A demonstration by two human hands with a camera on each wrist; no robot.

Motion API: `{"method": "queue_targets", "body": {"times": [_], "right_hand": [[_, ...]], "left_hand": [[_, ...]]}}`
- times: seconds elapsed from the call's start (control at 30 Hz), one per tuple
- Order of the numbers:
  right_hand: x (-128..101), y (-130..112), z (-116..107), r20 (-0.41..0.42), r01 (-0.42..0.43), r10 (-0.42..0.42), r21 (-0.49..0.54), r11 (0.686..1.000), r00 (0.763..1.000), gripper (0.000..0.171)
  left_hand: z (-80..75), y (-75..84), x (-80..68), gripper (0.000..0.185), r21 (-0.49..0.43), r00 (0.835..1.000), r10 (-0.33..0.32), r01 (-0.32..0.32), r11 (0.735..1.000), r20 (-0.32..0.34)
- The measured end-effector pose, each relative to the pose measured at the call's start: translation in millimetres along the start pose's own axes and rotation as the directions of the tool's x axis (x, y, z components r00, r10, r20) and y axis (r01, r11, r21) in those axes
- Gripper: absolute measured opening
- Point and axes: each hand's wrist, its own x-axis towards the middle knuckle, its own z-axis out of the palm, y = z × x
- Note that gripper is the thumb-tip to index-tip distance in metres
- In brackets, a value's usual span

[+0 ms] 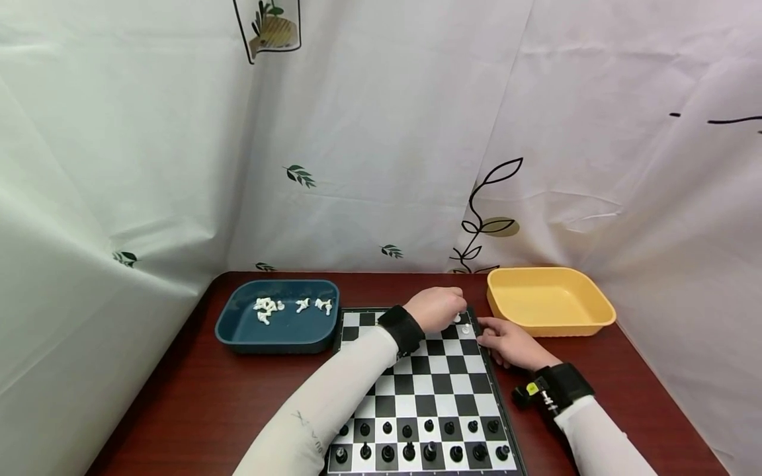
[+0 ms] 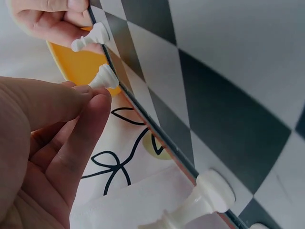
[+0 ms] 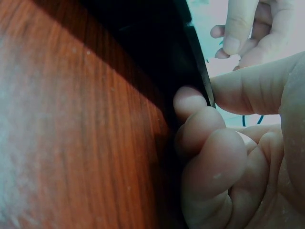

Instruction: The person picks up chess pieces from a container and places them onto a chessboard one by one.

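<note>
At the far right corner of the black-and-white chessboard point(image 1: 424, 384), my left hand point(image 1: 436, 309) pinches a white chess piece point(image 2: 105, 77) between thumb and forefinger. Its base shows; the fingers cover its top. A white pawn point(image 2: 93, 37) stands beside it on the board, close to the right edge. Another white piece point(image 2: 212, 193) is on the far row in the left wrist view. My right hand point(image 1: 513, 344) holds the board's right edge, its thumb point(image 3: 255, 90) on one side and curled fingers point(image 3: 221, 160) on the other.
Rows of black chess pieces point(image 1: 409, 451) stand on the near side of the board. A blue tray point(image 1: 276, 347) at the left contains several white pieces point(image 1: 266, 306). Behind my right hand is a yellow tray point(image 1: 548, 297). A printed curtain point(image 1: 369, 132) hangs behind the brown table point(image 1: 196, 403).
</note>
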Motion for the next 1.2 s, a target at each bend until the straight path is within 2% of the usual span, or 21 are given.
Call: {"method": "queue_targets", "body": {"times": [0.3, 0.53, 1.2], "right_hand": [[0, -1, 1, 0.001, 0.001, -0.001, -0.006, 1.0, 1.0, 0.06], [1, 0, 2, 0.003, -0.005, 0.005, -0.008, 1.0, 1.0, 0.06], [-1, -2, 0, 0.006, -0.003, 0.003, 0.002, 1.0, 1.0, 0.059]], "left_hand": [[3.7, 2.6, 6.2, 0.022, -0.002, 1.0, -0.02, 0.02, 1.0, 0.017], [7.3, -0.2, 9.4, 0.022, 0.017, 1.0, -0.019, 0.019, 1.0, 0.006], [6.9, 3.7, 12.8, 0.013, -0.015, 0.999, -0.047, 0.047, 0.999, -0.022]]}}
